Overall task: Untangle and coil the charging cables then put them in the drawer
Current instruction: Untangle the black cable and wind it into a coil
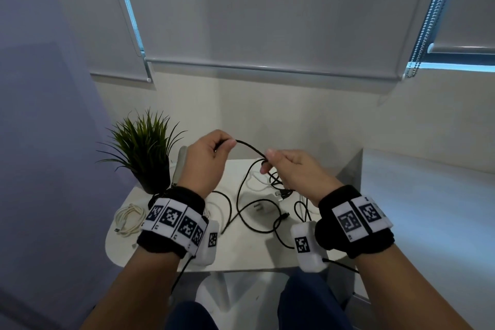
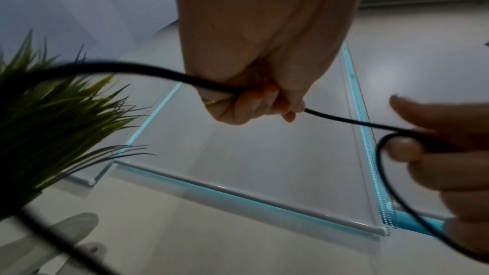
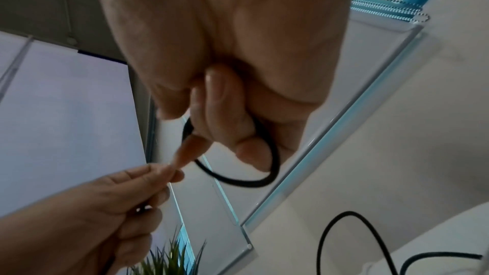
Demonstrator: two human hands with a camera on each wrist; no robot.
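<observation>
Currently both hands are raised above the small white tabletop [image 1: 235,246], a thin black braided charging cable [image 1: 250,149] stretched between them.

Handling estimate: cable looks light and limp, sagging in a shallow arc across the gap between the hands. Braided jacket should give fair grip; not fragile along its run, but the plug ends are the weak points. Best hold is on the cord itself, away from the connectors, feeding it through the fingers to form even loops.

Left hand [image 1: 206,162]: fingers curled, thumb and forefinger pinching the cord; the left wrist view shows it running through the closed fist and out toward the spiky green potted plant [image 1: 146,147].

Right hand [image 1: 294,173]: fingers curled round the cord, with one small loop turned round a fingertip; the right wrist view shows that loop circling the finger.

From the right hand the cord drops to the tabletop and into a tangle with a white cable [image 1: 254,178] and a white plug adapter [image 1: 263,202]. Which strand belongs to which cable in that knot I cannot tell for sure; overlap is too dense.

A cream-white cable, already coiled [image 1: 130,220], lies at the table's left edge, just in front of the plant. No drawer shows in any view.
</observation>
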